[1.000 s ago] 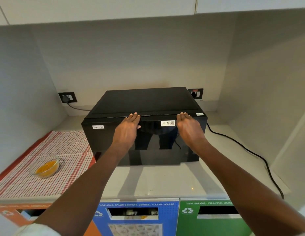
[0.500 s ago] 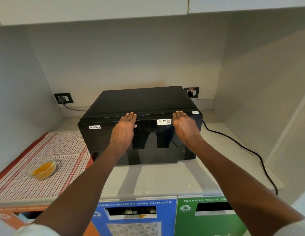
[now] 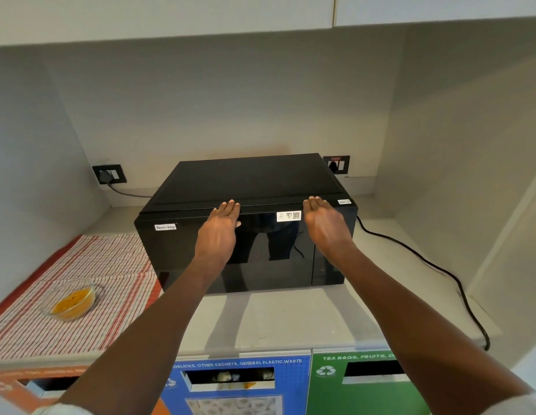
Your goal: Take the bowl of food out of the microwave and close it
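A black microwave (image 3: 248, 187) stands on the counter with its glossy door shut. My left hand (image 3: 219, 235) lies flat against the upper middle of the door, fingers together and reaching the top edge. My right hand (image 3: 325, 227) rests flat on the door's upper right, beside a white sticker. Neither hand holds anything. A clear glass bowl (image 3: 70, 301) with yellow food sits on a red-striped cloth (image 3: 90, 265), to the left of the microwave and away from both hands.
A black power cable (image 3: 440, 271) runs from the microwave's right side across the white counter (image 3: 290, 319) to its front edge. Wall sockets (image 3: 108, 174) sit behind. Blue (image 3: 240, 384) and green (image 3: 365, 381) waste bins stand below the counter. Side walls close in left and right.
Both hands stay flat on the microwave door in the same spots. Only the head camera has drifted slightly; the bowl has not moved.
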